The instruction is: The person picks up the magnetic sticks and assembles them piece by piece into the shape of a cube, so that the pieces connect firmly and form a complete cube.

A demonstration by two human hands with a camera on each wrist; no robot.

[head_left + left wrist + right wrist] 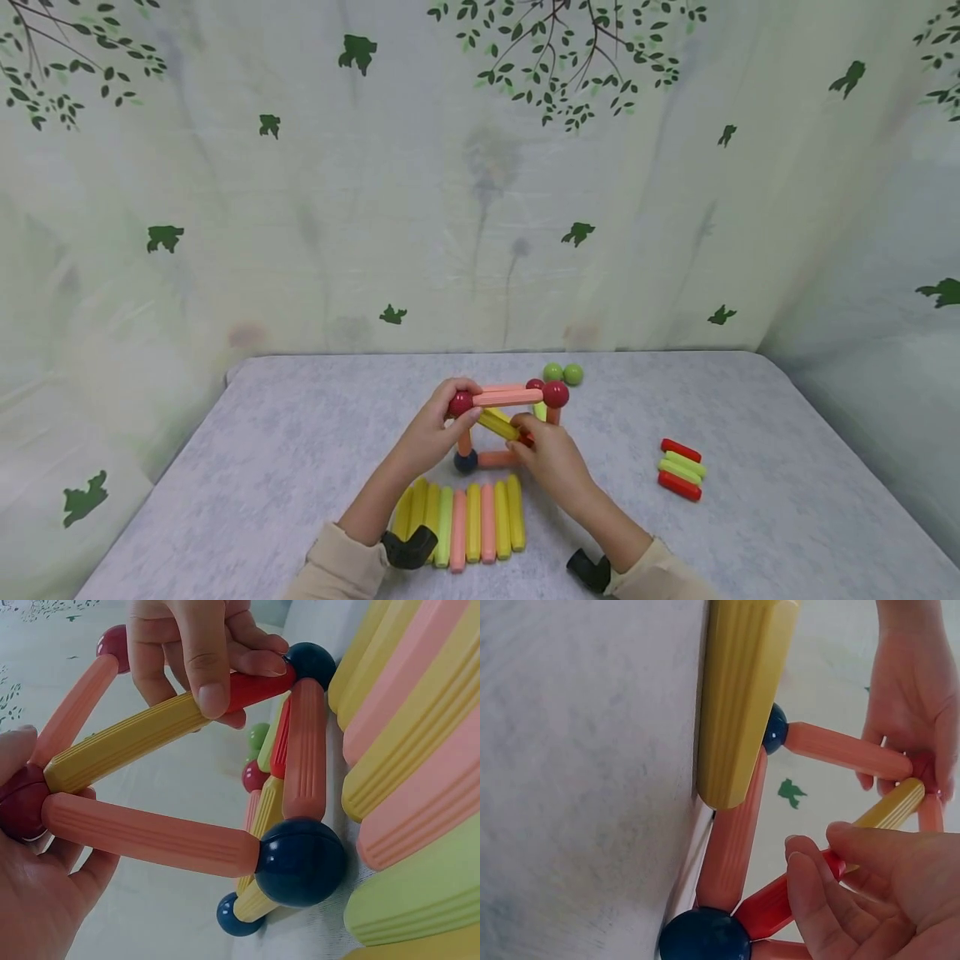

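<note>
A frame of magnetic rods and balls stands in front of me. My left hand [433,427] grips the dark red ball [22,802] at its upper left corner. From that ball a yellow rod [127,742] slants down across the front face and meets a red rod [769,904], whose lower end is at a dark blue ball [705,935]. My right hand [555,467] pinches the two rods where they meet, its fingers partly hiding the red one. Salmon rods [154,834] form the sides of this face, with another blue ball [301,862] at its lower left corner.
A row of yellow, pink and light green rods [458,533] lies in front of the frame. Red and light green rods [681,471] lie to the right. Two green balls [563,373] are near the table's back edge, with a leaf-patterned curtain [480,208] behind.
</note>
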